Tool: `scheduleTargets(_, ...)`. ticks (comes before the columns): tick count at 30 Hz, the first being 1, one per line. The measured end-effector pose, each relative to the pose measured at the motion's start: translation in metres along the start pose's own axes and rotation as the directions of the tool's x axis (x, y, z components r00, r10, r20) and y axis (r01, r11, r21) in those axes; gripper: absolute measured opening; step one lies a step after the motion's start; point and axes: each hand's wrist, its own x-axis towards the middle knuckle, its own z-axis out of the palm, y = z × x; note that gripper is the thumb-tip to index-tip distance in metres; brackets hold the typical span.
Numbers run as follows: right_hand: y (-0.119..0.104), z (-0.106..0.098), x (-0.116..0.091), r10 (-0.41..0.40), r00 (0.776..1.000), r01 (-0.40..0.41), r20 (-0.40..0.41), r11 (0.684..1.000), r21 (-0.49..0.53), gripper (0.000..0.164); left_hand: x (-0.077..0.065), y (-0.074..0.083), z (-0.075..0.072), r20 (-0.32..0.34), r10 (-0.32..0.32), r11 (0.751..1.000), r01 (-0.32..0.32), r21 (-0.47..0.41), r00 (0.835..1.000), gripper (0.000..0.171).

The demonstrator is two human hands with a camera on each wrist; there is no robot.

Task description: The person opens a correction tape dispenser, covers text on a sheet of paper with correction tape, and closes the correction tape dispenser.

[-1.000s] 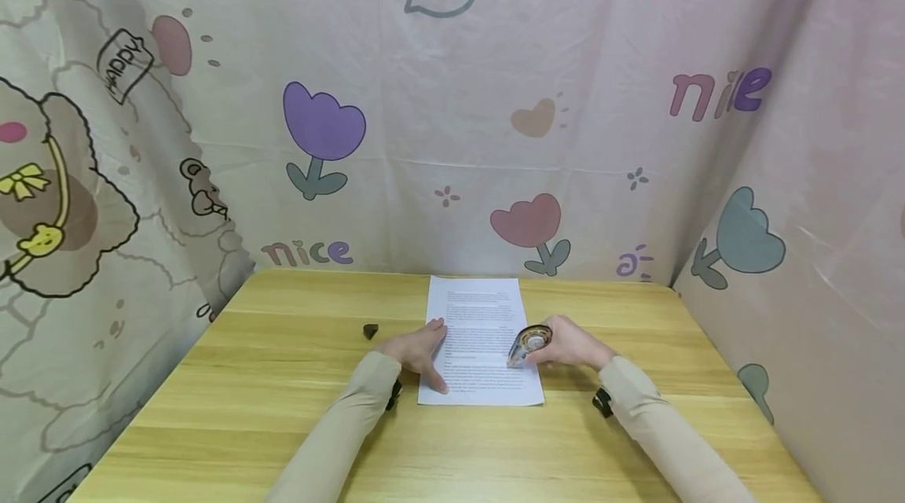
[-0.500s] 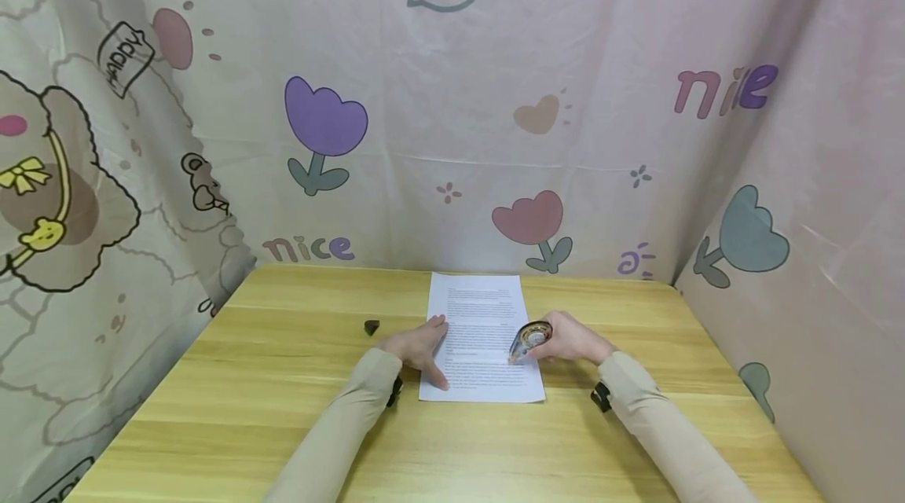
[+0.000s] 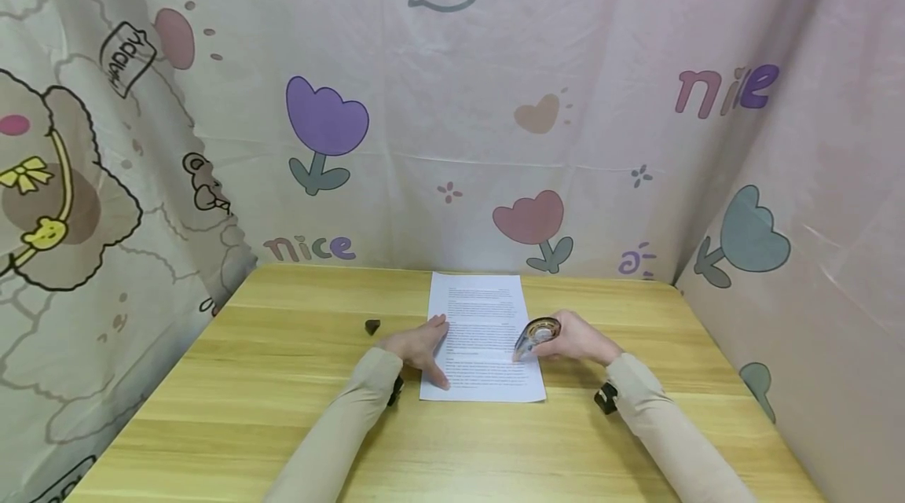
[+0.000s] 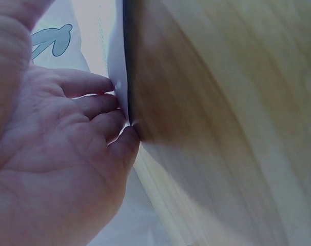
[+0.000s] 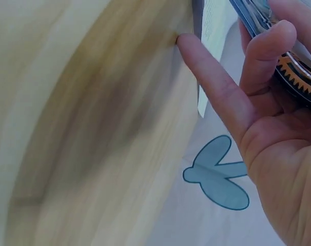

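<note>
A printed sheet of paper [image 3: 483, 299] lies flat on the wooden table. My left hand [image 3: 415, 347] rests on its left edge with thumb and fingers spread. In the left wrist view those fingertips [image 4: 125, 141] touch the paper's edge and the tabletop. With my right hand [image 3: 578, 339] I grip a correction tape dispenser [image 3: 539, 330], its tip down at the lines of text near the sheet's right side. The right wrist view shows its toothed orange wheel through the clear case, and my little finger [image 5: 209, 69] stretched to the table. Whether tape lies under the tip is too small to tell.
A small dark cap-like piece [image 3: 372, 326] lies left of the paper. The wooden table [image 3: 283, 377] ends at a printed cloth curtain [image 3: 424, 110] behind and on both sides. Dark straps with small devices sit at both wrists.
My right hand has shifted slightly to the right along the text with the correction tape dispenser. The left hand stays on the paper. The head view has tilted a little.
</note>
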Motion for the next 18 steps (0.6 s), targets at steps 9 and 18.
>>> scheduleTargets(9, -0.004, -0.001, -0.004, 0.07, 0.997, -0.064, -0.025, 0.978, 0.198, 0.027, 0.001, 0.0, 0.0, 0.001, 0.008, 1.0, -0.008, -0.017, 1.0, 0.123)
scheduleTargets(18, -0.008, 0.008, 0.006, 0.162, 0.987, -0.135, -0.016, 0.869, 0.477, 0.046, -0.003, -0.016, -0.003, -0.227, 0.088, 0.996, -0.079, 0.047, 0.97, 0.068)
